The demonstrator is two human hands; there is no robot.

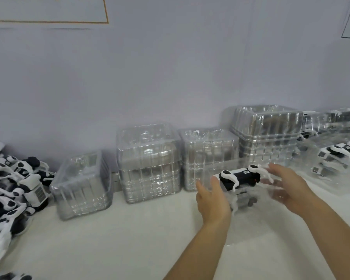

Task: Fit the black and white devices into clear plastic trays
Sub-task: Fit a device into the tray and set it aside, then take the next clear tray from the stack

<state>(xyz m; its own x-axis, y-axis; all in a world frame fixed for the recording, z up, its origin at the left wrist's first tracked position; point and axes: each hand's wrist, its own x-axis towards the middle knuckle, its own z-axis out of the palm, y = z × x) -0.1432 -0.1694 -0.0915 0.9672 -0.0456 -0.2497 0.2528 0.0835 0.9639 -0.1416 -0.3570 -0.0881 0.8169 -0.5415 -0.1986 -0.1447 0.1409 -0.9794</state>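
Head view: both hands, left (212,201) and right (287,186), flank the device (239,176) open-fingered (holding nothing); press it evenly into the clear tray (220,170).

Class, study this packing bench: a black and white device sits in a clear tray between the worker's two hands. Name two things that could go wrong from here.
1. The device seems to ride high in the clear tray, perhaps not fully seated; with the left hand and right hand open beside it, it might tip.
2. The stacked empty trays stand close behind; a careless reach could knock them.
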